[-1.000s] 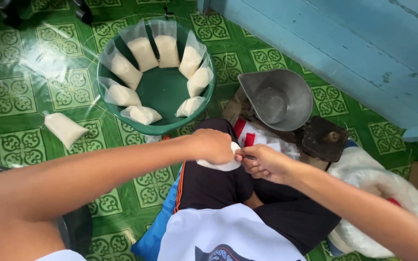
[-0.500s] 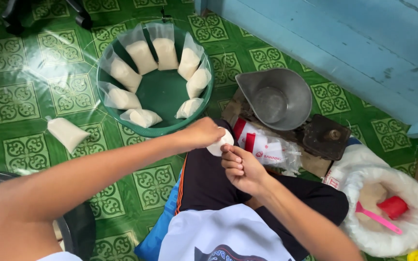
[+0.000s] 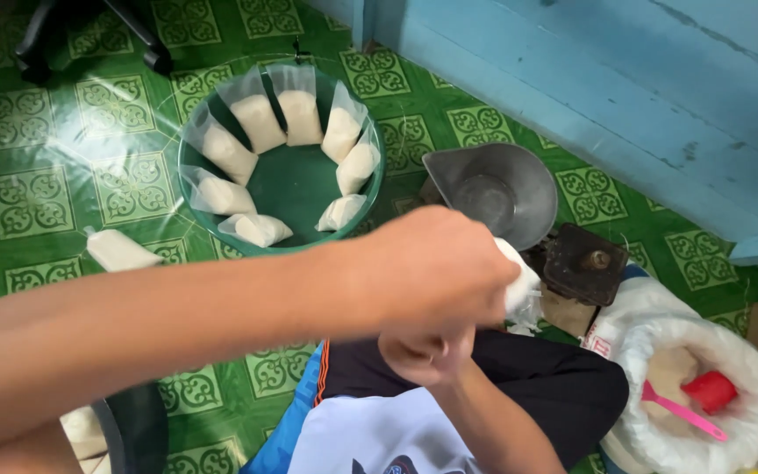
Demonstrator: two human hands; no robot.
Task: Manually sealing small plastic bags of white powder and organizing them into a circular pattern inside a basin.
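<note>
1. Head view, nearest first: the person's lap fills the bottom edge, in black shorts and a white shirt.
2. Just above the lap, the right hand is curled into a fist; what its fingers close on is hidden by the other hand.
3. Directly over it, the left hand is closed around the top of a small clear plastic bag of white grain, which sticks out to the right of the knuckles, above the knee.
4. To the right sits a large white sack, open, with a red scoop on a pink handle lying in the grain.
5. Between sack and hands stands a dark rusty metal weight block.
6. Behind that, a grey metal scale pan rests on the green patterned floor.
7. Left of it, a round green plastic basin holds filled bags leaning around its wall.
8. One more filled bag lies on the floor left of the basin.
9. Farthest back runs a blue wooden wall.
</note>
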